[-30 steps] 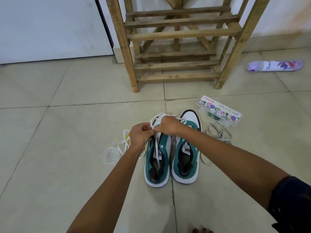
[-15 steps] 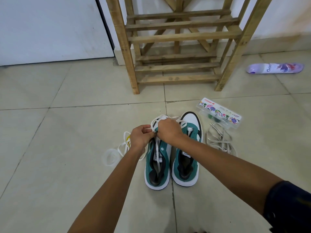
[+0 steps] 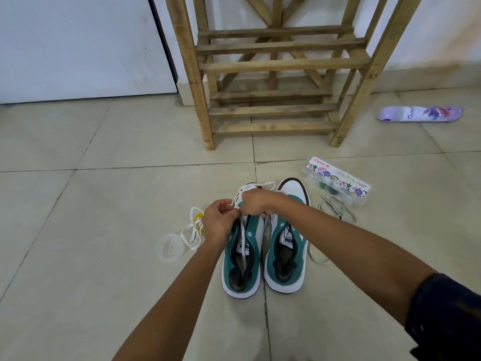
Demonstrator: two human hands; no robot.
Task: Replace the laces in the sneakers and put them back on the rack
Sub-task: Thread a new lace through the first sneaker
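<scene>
clear plastic case (image 3: pixel 337 180) with floral label on floor tiles | purple spray can (image 3: pixel 419 114) lying near wall | white door (image 3: pixel 78 45)

A single head-worn wide-angle view looks forward and steeply down, near over both forearms, onto the beige tiled floor (image 3: pixel 104 256), facing the slatted wooden rack (image 3: pixel 273 66) beyond.

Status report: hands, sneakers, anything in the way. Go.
Left hand and right hand both pinching the white lace over the left sneaker. Right sneaker unlaced, both on the floor. Rack shelves bare; loose laces lie beside the shoes.
</scene>
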